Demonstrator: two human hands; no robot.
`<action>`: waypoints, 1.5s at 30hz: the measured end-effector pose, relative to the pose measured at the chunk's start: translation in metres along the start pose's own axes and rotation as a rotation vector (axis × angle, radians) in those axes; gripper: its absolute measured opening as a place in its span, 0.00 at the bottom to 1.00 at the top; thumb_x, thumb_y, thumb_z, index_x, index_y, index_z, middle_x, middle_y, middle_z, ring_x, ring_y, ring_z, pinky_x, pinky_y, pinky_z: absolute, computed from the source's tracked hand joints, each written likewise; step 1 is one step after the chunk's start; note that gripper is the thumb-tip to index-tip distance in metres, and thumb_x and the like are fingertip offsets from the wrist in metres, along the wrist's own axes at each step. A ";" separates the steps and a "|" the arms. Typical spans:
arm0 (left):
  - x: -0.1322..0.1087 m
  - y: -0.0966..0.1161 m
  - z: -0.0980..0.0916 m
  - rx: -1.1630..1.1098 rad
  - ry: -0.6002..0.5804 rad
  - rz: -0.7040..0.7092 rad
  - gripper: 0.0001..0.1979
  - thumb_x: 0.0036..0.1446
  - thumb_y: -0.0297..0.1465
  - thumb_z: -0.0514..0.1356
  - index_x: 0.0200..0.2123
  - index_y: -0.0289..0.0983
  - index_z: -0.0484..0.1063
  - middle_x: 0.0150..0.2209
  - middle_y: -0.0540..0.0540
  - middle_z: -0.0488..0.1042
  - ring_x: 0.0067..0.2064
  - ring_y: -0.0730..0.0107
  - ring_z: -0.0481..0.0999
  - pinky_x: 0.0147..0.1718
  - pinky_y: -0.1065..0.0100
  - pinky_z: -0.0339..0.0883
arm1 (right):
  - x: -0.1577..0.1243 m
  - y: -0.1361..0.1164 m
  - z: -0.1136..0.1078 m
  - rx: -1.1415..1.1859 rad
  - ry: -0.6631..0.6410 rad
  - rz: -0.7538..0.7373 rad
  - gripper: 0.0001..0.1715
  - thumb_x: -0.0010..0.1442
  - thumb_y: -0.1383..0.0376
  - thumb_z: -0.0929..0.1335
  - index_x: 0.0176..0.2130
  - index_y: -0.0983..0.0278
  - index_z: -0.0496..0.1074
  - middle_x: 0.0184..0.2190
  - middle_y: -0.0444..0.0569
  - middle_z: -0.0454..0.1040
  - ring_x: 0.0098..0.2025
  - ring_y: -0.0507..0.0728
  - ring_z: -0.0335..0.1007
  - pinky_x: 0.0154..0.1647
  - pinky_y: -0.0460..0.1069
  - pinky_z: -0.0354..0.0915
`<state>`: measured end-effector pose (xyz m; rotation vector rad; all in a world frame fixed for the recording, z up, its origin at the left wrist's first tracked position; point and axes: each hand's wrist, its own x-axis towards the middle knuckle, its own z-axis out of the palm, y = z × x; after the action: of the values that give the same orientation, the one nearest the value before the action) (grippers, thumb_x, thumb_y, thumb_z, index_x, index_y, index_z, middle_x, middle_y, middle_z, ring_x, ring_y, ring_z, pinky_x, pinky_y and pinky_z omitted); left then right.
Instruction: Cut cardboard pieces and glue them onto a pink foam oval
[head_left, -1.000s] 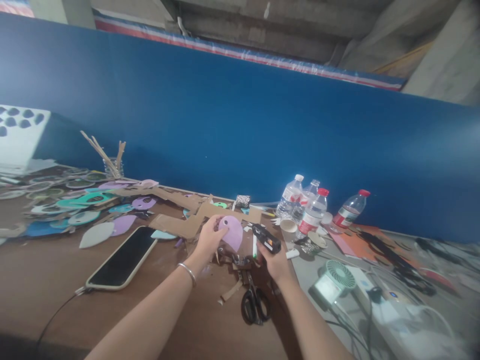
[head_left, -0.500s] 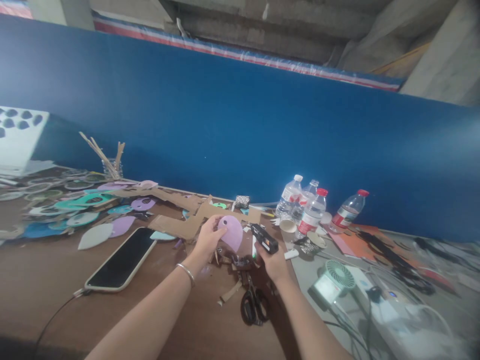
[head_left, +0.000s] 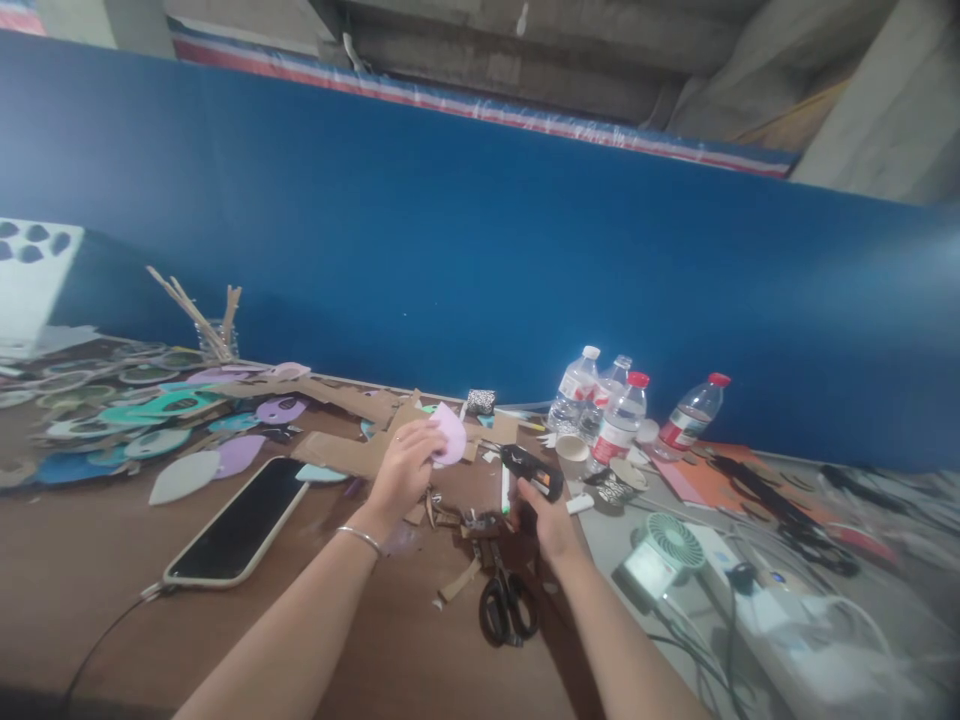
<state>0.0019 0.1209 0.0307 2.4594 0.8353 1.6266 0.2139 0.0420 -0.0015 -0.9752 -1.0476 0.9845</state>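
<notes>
My left hand [head_left: 409, 462], with a silver bangle at the wrist, is closed on a light purple cut-out piece [head_left: 451, 436], whose left part the fingers cover. To the right, my right hand [head_left: 546, 515] grips a black glue gun [head_left: 531, 470] with its nozzle toward the left, near the purple piece. Under the hands lie cardboard scraps [head_left: 459, 580] and black-handled scissors [head_left: 508, 607] on the brown table [head_left: 300, 640].
A phone [head_left: 236, 522] on a cable lies at left, by colourful cut-outs [head_left: 157, 405]. Bottles [head_left: 621, 420] stand behind at right. A small green fan [head_left: 671, 545] and a power strip [head_left: 772, 620] are at lower right.
My left hand has turned the purple piece and shifted slightly left and up. The glue gun has swung its nozzle toward the left and now sits more level in my right hand.
</notes>
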 end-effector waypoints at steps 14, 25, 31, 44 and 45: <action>-0.001 0.005 0.002 -0.089 -0.083 0.048 0.18 0.47 0.16 0.49 0.30 0.39 0.73 0.35 0.47 0.76 0.51 0.64 0.67 0.50 0.59 0.60 | -0.001 -0.005 0.002 -0.135 -0.067 0.043 0.18 0.52 0.55 0.66 0.20 0.64 0.63 0.11 0.41 0.64 0.13 0.50 0.59 0.15 0.46 0.57; -0.001 0.006 0.001 -0.056 -0.111 0.030 0.17 0.48 0.16 0.48 0.29 0.39 0.73 0.35 0.46 0.76 0.51 0.64 0.66 0.48 0.58 0.61 | -0.001 -0.005 0.002 -0.183 -0.044 0.031 0.20 0.51 0.53 0.66 0.19 0.63 0.62 0.09 0.40 0.62 0.12 0.50 0.58 0.16 0.46 0.57; -0.002 0.006 0.003 -0.063 -0.064 0.033 0.17 0.49 0.17 0.48 0.30 0.38 0.73 0.35 0.46 0.76 0.51 0.64 0.66 0.49 0.58 0.62 | -0.001 -0.006 0.003 -0.180 -0.052 0.021 0.20 0.52 0.53 0.66 0.18 0.63 0.63 0.09 0.40 0.62 0.12 0.50 0.57 0.15 0.46 0.56; 0.000 0.012 0.003 -0.129 0.096 -0.209 0.13 0.47 0.20 0.50 0.31 0.38 0.70 0.38 0.45 0.73 0.47 0.65 0.69 0.50 0.61 0.61 | 0.007 -0.003 -0.018 -1.031 0.276 0.049 0.29 0.47 0.58 0.68 0.48 0.63 0.60 0.34 0.52 0.74 0.29 0.59 0.69 0.25 0.48 0.58; 0.000 0.012 0.003 -0.131 0.098 -0.241 0.12 0.48 0.21 0.51 0.31 0.38 0.70 0.39 0.44 0.73 0.47 0.64 0.69 0.49 0.61 0.61 | 0.009 -0.001 -0.022 -1.098 0.275 0.058 0.29 0.47 0.60 0.67 0.49 0.65 0.58 0.36 0.54 0.73 0.31 0.60 0.70 0.26 0.48 0.58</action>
<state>0.0092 0.1114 0.0335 2.1148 0.9619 1.6668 0.2368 0.0470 -0.0029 -1.9667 -1.3275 0.2250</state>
